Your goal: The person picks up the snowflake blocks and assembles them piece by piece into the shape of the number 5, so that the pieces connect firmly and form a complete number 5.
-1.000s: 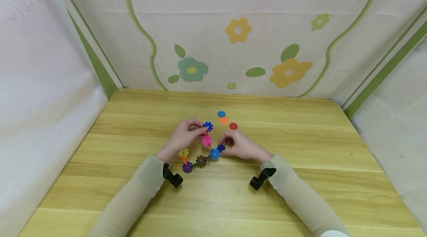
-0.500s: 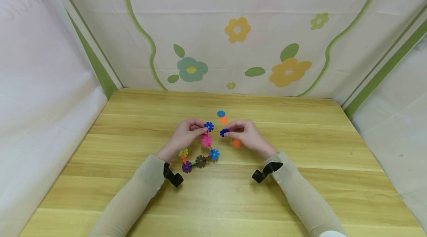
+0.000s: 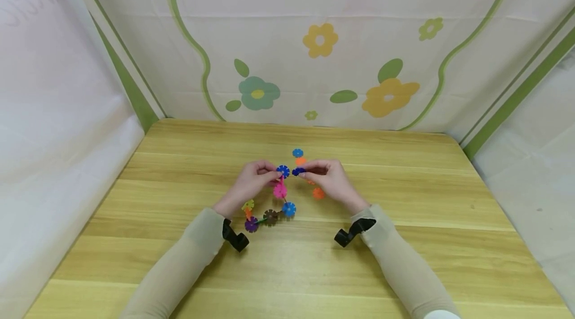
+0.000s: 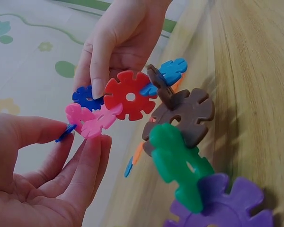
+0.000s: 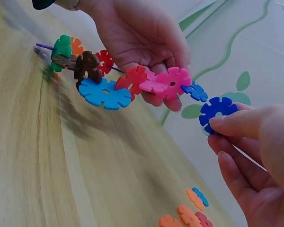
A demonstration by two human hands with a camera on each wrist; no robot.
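Observation:
My left hand (image 3: 251, 181) pinches the blue end disc (image 3: 283, 171) of a chain of slotted plastic snowflake discs. Linked below it are pink discs (image 4: 99, 120), a red disc (image 4: 130, 96), a light blue disc (image 5: 105, 93), brown discs (image 3: 270, 217), a green disc (image 4: 180, 165) and a purple disc (image 3: 251, 224). A yellow disc (image 3: 248, 204) shows at the far left of the chain. Between thumb and fingers, my right hand (image 3: 330, 179) holds a separate dark blue disc (image 5: 217, 112), close beside the blue end disc, with a small gap in the head view.
Past the right hand lie loose discs on the wooden table (image 3: 382, 259): a light blue one (image 3: 298, 153), an orange one (image 3: 301, 160) and another orange one (image 3: 318, 193). A red one (image 5: 204, 220) shows in the right wrist view. A flower-printed cloth (image 3: 269, 24) hangs behind.
My right hand has lifted the dark blue disc from beside the chain's light blue disc, moving it away and then left to the blue end disc. My left hand stays nearly still.

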